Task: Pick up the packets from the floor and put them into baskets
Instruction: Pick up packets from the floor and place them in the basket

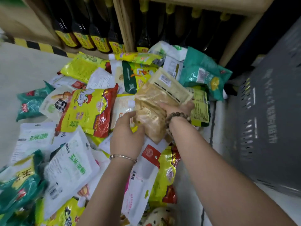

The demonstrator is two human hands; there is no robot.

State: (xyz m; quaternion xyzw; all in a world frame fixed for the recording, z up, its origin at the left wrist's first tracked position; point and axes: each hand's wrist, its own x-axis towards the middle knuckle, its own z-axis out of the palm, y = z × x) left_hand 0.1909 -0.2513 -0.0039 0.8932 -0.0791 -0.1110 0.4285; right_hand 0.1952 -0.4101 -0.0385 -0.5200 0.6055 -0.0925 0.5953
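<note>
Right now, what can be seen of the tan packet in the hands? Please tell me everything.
The tan packet is a soft, glossy plastic pouch, partly see-through, full of brownish contents. Its cream top strip carries a white barcode label and dark printed bars. It is lifted over the pile, tilted, top strip pointing toward the shelf. The right hand grips its right side; the left hand holds its lower left edge.

Dim shop aisle seen at floor level, in front of a stocked shelf.
A pale, smooth floor [24,70] runs up to a light wooden shelf unit [211,4]. Its lowest tier holds a row of dark bottles [96,28] with yellow labels, and yellow-and-black striped tape [37,45] edges its base at left.
</note>
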